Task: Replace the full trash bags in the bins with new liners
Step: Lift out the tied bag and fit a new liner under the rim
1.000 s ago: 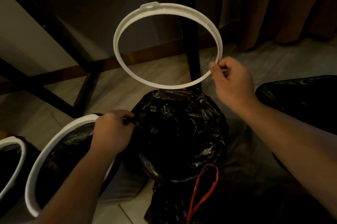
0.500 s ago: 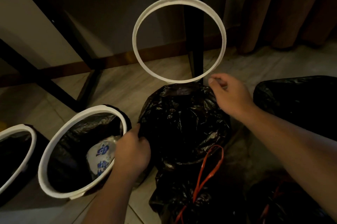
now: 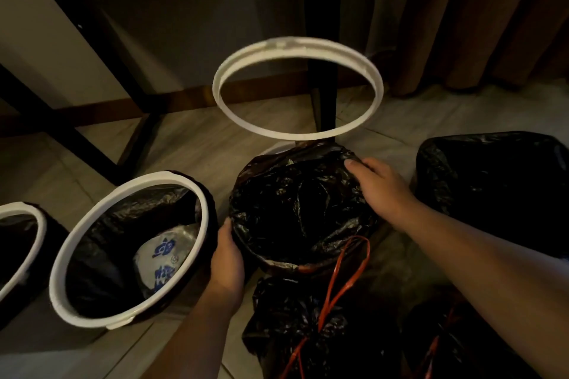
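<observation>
1. Centrally, the middle bin stands on the tiled floor with a black liner crumpled in its mouth and folded over most of its rim; a strip of white rim shows at the far edge.
2. Left hand: curled round the bin's near-left side, gripping the liner's overhang there; the thumb lies up along the liner's edge; the fingers are hidden under the palm.
3. Right hand: laid over the far-right rim, fingers loosely extended and pressing on the liner; it clasps nothing that I can see.
4. A loose white ring shows above and beyond the bin, tilted and blurred, apart from both hands.
5. Just left of the left hand stands a second bin, its own white ring fitted over a black liner; crumpled plastic with blue print lies inside; a third ringed bin is cut off at the left edge.
6. Nearest the camera lies a tied black bag with a red drawstring looping up to the middle bin's near rim; another black bag sits to the right.
7. Behind are dark table legs and a brown curtain.
</observation>
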